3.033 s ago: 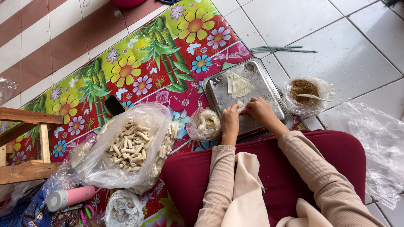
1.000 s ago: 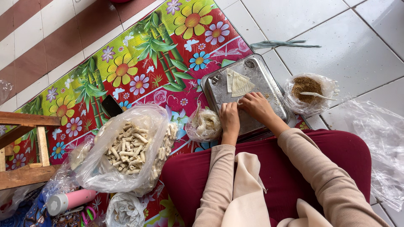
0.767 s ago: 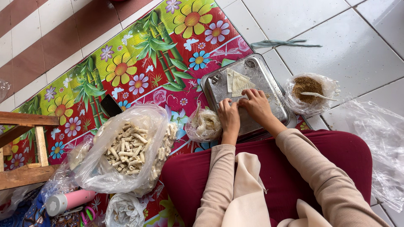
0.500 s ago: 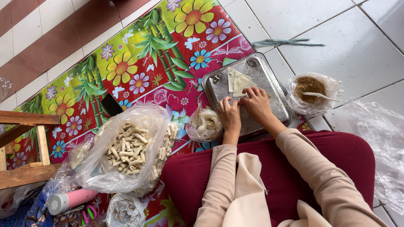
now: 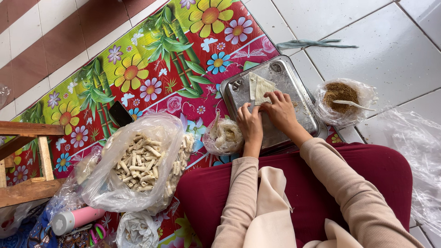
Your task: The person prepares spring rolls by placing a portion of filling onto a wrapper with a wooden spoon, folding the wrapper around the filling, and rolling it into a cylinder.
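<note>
While both hands stay low on the metal tray (image 5: pixel 294 87), the right hand (image 5: pixel 281 109) has crept onto the pale wrapper (image 5: pixel 261 88), fingers pressing it. The left hand (image 5: pixel 250 125) pinches its near edge, so folding continues.

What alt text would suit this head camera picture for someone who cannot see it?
Both hands, left hand and right hand, press a pale pastry wrapper on a metal tray. Beside it sit a bag of rolled pastries and a bag of brown filling on a floral mat.
</note>
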